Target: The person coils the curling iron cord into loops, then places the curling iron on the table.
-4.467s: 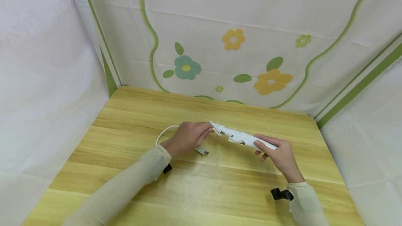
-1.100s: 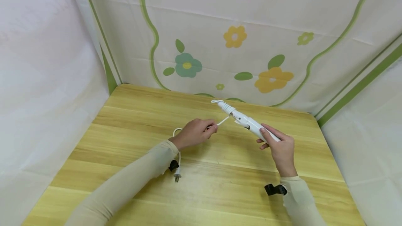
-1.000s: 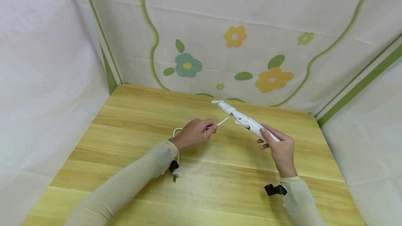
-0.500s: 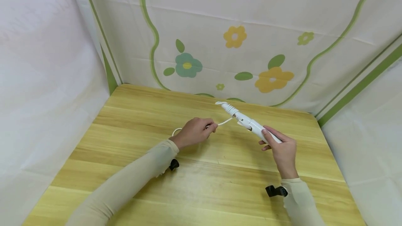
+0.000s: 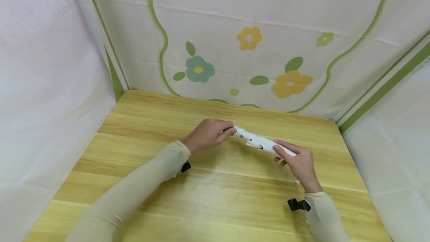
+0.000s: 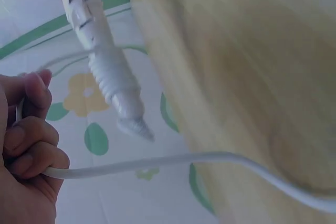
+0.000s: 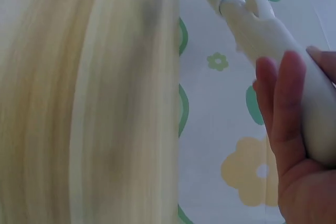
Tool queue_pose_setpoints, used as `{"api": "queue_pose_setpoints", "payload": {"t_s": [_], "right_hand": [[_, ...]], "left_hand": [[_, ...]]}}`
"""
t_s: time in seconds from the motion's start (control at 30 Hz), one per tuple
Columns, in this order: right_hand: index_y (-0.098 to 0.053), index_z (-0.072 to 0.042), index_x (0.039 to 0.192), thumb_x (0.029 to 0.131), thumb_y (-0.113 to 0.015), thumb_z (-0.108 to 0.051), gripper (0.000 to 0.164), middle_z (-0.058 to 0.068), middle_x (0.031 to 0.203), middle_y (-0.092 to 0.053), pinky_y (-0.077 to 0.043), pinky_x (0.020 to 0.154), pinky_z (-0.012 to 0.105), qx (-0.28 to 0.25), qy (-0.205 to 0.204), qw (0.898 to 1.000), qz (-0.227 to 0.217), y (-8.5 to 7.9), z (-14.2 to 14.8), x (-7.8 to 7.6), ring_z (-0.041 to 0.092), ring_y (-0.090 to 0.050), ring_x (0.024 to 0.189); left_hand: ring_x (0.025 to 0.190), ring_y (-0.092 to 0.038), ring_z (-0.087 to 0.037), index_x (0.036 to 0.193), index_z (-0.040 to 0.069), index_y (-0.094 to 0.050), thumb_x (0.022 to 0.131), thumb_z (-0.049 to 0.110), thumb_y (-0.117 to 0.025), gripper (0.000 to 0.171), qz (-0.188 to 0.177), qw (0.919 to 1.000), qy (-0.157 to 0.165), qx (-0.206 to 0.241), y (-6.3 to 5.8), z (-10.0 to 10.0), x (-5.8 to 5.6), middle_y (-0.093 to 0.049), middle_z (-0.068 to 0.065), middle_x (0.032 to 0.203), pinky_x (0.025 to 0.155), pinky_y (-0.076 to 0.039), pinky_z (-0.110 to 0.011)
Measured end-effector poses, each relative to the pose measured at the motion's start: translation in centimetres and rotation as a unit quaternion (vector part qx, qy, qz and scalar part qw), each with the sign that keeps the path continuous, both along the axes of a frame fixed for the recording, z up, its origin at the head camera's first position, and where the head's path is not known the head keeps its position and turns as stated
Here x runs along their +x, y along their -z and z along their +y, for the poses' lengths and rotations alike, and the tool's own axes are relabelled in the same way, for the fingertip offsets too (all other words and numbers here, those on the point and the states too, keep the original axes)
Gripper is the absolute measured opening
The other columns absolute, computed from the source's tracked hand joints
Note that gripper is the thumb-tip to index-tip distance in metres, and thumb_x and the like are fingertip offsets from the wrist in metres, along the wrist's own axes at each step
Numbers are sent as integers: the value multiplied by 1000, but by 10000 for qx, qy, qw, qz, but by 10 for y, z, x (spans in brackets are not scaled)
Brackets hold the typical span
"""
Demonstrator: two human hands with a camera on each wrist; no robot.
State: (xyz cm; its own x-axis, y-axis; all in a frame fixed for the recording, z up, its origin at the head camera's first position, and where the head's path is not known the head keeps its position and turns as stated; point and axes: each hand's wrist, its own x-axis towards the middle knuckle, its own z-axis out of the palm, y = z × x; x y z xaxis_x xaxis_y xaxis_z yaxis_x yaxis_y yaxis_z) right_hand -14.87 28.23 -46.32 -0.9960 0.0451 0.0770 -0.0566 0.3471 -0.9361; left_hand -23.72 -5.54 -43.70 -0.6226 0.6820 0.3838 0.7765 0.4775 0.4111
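Apparently to steady it, I see the right hand (image 5: 299, 161) gripping the wand (image 5: 268, 144) aslant above the counter (image 5: 208, 208), while the left hand (image 5: 211, 134) curls round the cord (image 6: 157, 162) near the wand's coils (image 6: 112, 77), probably to hold some tension there.

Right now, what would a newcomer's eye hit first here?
Probably the white handheld device, slanted over the wooden table in the right hand, with a white cord wound round its other end. Next, the left hand gripping that cord. Behind the table, the flowered backdrop also stands out.
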Motion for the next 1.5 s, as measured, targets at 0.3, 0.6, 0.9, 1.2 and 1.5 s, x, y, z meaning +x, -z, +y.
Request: {"api": "queue_pose_setpoints", "payload": {"t_s": [0.3,0.6,0.9,1.2,1.5], "right_hand": [[-76,2,133,105,-77,-19,35,20,97,-83,-64,60,39,245,-1108,9931,-309,3,13,1,26,-80,74],[-74,4,134,107,-72,-10,31,30,91,-79,-62,57,48,214,-1938,9802,-346,2,18,8,39,-76,70],[-73,10,132,107,-61,6,28,22,92,-82,-59,51,36,-871,-2110,9736,-77,-1,28,15,24,-78,69],[-74,6,132,107,-51,16,36,12,114,-83,-58,50,28,-1762,-2440,9531,319,-4,32,16,18,-80,73],[-77,4,129,109,-51,11,34,10,113,-83,-57,52,25,-2054,-2042,9566,326,-12,26,18,16,-80,74]], "left_hand": [[64,-54,-1,100,18,-78,113,29,-62,24,645,9960,342,-512,-9,-5,-3,-72,11,81,65,-49,-23],[61,-48,0,93,20,-75,114,30,-60,27,501,9950,717,-474,-2,-4,-1,-67,11,76,63,-41,-20],[63,-51,1,97,19,-77,115,30,-59,28,-491,9954,827,-27,4,-3,-1,-70,8,78,68,-49,-23],[80,-65,3,100,26,-78,117,36,-55,31,-1569,9811,1107,258,13,3,3,-74,16,88,80,-55,-24],[74,-61,-3,104,9,-79,105,4,-70,10,-1604,9772,1291,521,18,6,11,-77,1,89,73,-49,-17]]}}
